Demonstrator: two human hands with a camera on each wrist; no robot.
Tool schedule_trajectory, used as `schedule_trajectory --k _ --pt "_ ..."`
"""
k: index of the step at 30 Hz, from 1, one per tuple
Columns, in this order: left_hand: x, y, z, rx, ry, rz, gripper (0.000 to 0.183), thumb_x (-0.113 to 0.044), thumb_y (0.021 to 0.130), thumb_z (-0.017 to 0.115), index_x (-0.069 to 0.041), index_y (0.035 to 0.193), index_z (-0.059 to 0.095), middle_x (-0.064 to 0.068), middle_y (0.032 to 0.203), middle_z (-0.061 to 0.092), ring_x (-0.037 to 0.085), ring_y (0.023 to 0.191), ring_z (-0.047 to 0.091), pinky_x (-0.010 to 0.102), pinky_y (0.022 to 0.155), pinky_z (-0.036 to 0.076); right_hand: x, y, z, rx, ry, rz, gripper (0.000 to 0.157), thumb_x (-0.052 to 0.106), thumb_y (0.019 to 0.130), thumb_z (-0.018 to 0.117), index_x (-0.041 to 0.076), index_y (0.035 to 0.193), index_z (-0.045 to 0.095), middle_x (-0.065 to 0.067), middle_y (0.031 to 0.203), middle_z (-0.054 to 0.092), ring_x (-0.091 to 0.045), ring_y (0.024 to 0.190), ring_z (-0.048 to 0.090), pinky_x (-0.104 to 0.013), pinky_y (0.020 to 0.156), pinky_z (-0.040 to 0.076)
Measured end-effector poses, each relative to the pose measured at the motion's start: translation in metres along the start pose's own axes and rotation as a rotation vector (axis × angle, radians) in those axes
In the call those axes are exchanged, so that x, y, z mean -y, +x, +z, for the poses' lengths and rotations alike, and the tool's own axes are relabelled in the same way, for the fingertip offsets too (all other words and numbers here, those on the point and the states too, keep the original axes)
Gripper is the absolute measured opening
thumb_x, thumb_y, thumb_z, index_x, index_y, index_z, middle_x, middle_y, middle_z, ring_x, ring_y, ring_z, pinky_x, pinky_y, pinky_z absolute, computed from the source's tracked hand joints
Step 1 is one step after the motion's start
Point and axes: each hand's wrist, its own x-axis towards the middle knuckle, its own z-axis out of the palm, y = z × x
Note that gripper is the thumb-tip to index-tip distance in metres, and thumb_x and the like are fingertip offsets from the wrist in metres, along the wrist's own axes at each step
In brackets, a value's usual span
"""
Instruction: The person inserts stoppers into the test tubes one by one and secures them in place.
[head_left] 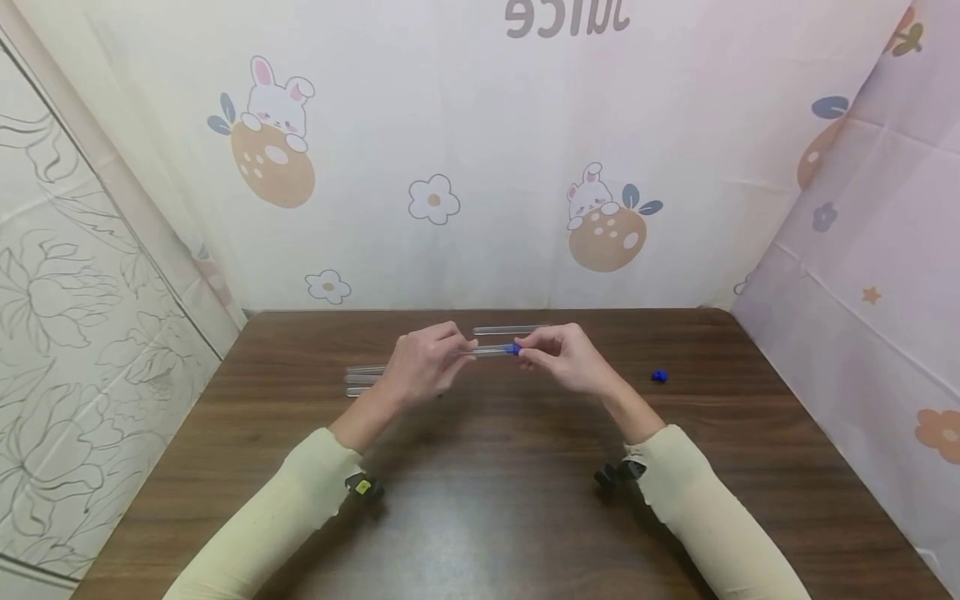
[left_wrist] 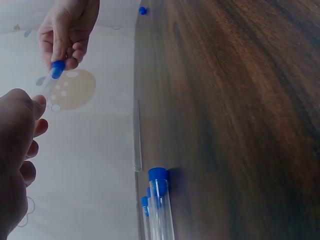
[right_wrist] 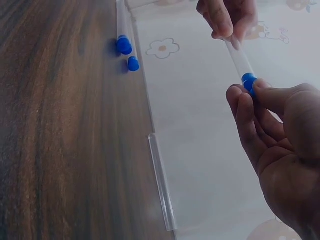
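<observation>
Both hands meet over the table, on a clear test tube [head_left: 491,351] held roughly level. My left hand [head_left: 429,362] pinches the glassy tube near one end between thumb and fingers. At the other end, my right hand [head_left: 567,356] pinches a blue cap [right_wrist: 248,80] between thumb and fingertips. In the right wrist view, the cap sits at the mouth of the tube [right_wrist: 240,57], part of it hidden by the fingers. The left wrist view shows the cap [left_wrist: 57,69] in line with the tube.
Several tubes with blue caps [left_wrist: 158,174] lie together at the left, partly behind the left hand. One uncapped tube [head_left: 512,330] lies near the table's back edge. A small blue cap [head_left: 659,376] rests on the wooden table [head_left: 480,500] at right. Printed curtains stand behind and beside it.
</observation>
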Motion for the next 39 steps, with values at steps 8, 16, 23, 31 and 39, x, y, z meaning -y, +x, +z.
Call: schedule_trajectory --k 8,16,23,31,39 --pt "-0.001 0.0 -0.005 0.015 -0.028 -0.005 0.01 -0.013 0.095 0.091 -0.009 0.101 0.084 0.002 0.094 0.08 0.016 0.071 0.073 0.026 0.058 0.056 0.001 0.0 -0.002 0.026 0.0 0.027 0.016 -0.001 0.106 0.074 -0.006 0.118 0.083 -0.025 0.107 0.084 -0.01 0.087 0.083 -0.036 0.085 0.072" --pt "0.0 -0.001 -0.005 0.031 -0.092 -0.028 0.011 -0.013 0.095 0.091 -0.007 0.102 0.084 0.003 0.094 0.08 0.018 0.066 0.069 0.027 0.057 0.053 0.003 -0.001 -0.002 0.061 0.022 0.044 0.015 0.001 0.104 0.076 -0.002 0.117 0.084 -0.022 0.11 0.085 -0.048 0.099 0.083 -0.029 0.086 0.071" --pt "0.001 -0.005 -0.002 0.034 -0.113 -0.02 0.013 -0.013 0.095 0.091 -0.008 0.103 0.083 0.003 0.095 0.08 0.015 0.066 0.068 0.023 0.06 0.055 0.003 -0.002 -0.002 0.084 0.028 0.056 0.015 0.004 0.105 0.077 0.0 0.118 0.084 -0.02 0.111 0.082 -0.053 0.103 0.081 -0.036 0.09 0.071" --pt "0.001 -0.009 0.006 0.032 -0.11 -0.035 0.014 -0.013 0.094 0.091 -0.01 0.104 0.082 0.003 0.099 0.083 0.019 0.083 0.082 0.034 0.067 0.063 -0.005 -0.005 -0.003 0.073 0.016 0.003 0.021 0.005 0.106 0.076 -0.002 0.125 0.081 -0.024 0.114 0.082 -0.046 0.101 0.083 -0.05 0.092 0.071" --pt "0.004 -0.009 0.008 0.029 -0.114 -0.055 0.014 -0.012 0.094 0.091 -0.01 0.105 0.081 0.002 0.1 0.084 0.018 0.085 0.082 0.034 0.068 0.064 -0.005 -0.005 -0.003 0.007 0.019 -0.007 0.019 0.005 0.104 0.079 0.001 0.122 0.08 -0.021 0.111 0.085 -0.049 0.101 0.083 -0.028 0.085 0.069"
